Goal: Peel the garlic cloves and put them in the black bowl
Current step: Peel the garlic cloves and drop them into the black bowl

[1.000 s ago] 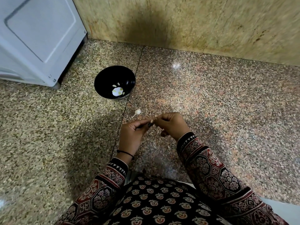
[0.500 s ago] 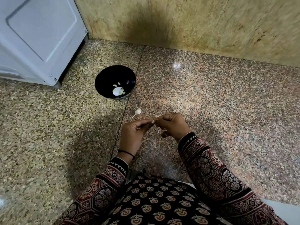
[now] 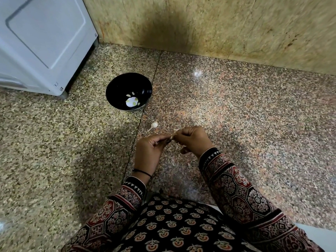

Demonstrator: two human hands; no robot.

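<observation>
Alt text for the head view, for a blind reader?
Left hand and right hand pinch a garlic clove between them over a stone floor. Beyond sit a loose clove and a black bowl holding peeled cloves.

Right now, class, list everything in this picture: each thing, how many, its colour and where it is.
Bowl: one, black, on the floor near the appliance.
Cloves in bowl: several, pale, at the bottom; exact count unclear.
Loose clove: one, whitish, on the floor between bowl and hands.
Held clove: one, pale, mostly hidden between the fingertips.
Appliance: one, white, top left corner.
Floor: speckled brown stone, throughout.
Wall: tan stone, behind.
Wristband: one, black, left wrist.
Sleeves: two, red and black pattern, bottom.
Left hand: pinches the held clove.
Right hand: pinches the held clove.
</observation>
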